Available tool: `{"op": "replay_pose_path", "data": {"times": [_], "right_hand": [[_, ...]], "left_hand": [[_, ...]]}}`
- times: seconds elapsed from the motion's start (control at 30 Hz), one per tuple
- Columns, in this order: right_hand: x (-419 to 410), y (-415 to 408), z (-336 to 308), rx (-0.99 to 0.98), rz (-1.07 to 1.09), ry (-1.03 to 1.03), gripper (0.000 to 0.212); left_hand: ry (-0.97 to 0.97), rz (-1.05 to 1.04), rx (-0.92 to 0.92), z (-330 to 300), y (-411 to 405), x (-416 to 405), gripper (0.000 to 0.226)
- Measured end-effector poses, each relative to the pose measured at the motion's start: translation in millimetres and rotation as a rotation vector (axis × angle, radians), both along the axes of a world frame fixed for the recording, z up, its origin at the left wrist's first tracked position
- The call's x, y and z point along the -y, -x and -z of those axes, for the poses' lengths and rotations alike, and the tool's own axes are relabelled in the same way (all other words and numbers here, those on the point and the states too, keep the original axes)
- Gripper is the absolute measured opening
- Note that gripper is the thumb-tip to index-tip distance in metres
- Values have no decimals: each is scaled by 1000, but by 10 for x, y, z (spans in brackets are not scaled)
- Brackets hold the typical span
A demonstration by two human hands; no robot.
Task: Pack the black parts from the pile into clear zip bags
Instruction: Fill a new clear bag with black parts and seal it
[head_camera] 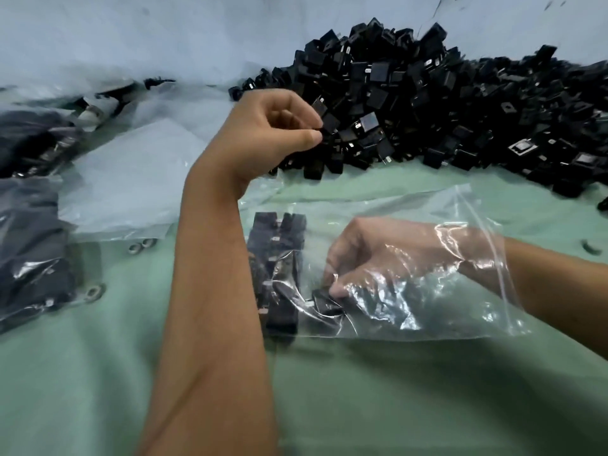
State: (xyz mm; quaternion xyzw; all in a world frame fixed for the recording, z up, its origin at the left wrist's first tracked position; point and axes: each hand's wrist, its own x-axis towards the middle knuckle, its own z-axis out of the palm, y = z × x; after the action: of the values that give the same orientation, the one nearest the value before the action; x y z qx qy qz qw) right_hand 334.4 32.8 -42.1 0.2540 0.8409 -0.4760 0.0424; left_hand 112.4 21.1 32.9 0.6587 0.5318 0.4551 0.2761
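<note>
1. Green cloth covers the bench (362,406), with a pale wall behind it.
2. Head view — the left hand (279,126) pinches one black part (325,125) at the edge of the big pile (460,103).
3. The right hand (378,258) is inside the clear zip bag (427,311), fingers curled on a part there.
4. Some parts sit in rows in the bag — but most are not packed yet.
5. Full bags (29,245) lie on the left.

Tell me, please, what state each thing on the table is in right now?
clear zip bag: open, lying flat, partly filled.
black parts in bag: lined up in rows.
right hand: inside the bag, pinching a part.
left hand: pinching a part at the pile.
pile: heaped, loose.
filled bags: stacked at left.
</note>
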Motion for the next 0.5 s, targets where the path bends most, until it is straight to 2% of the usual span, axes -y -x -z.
{"op": "replay_pose_path", "data": {"times": [0.07,0.13,0.17,0.37,0.5], "right_hand": [[-33,37,-11,27,-39,78,5],[-50,77,-29,52,-32,140,24],[-55,77,-34,51,-45,142,29],[-36,4,42,27,-36,83,21],[-114,-6,144,10,-78,37,23]], "left_hand": [[8,-76,42,62,111,-3,9],[23,-136,68,117,176,-26,10],[35,-153,66,141,187,-41,11],[120,-136,-4,233,132,-71,6],[124,-146,-17,223,115,-79,8]]}}
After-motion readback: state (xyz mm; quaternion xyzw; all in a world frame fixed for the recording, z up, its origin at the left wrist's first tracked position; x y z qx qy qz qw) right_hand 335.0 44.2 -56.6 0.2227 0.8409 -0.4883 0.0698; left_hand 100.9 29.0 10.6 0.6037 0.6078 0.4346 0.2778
